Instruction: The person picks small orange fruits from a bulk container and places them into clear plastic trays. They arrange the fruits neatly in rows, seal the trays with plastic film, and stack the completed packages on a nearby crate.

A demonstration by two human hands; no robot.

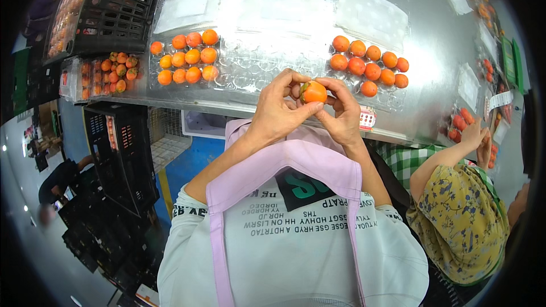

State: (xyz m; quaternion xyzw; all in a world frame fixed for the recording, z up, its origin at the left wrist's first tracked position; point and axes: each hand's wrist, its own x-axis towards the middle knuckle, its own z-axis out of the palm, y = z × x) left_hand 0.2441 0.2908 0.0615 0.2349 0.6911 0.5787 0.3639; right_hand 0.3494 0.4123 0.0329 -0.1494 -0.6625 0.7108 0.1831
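Between the fingertips of my left hand (275, 113) and my right hand (342, 113) is an orange persimmon (315, 93), its green calyx turned to the left. Both hands touch it, in front of my chest at the edge of the metal table (247, 107). Beyond them lies a clear plastic tray (251, 64) with round hollows. Persimmons fill rows of the left tray (186, 57). More sit in the right tray (372, 68), where some front hollows hold no fruit.
Black plastic crates stand at the left, one on the table (117, 13) and one below (123, 157). Packed persimmons (119, 70) lie beside the upper crate. White patterned sheets (371, 15) rest behind the trays. A co-worker (460, 221) handles fruit at my right.
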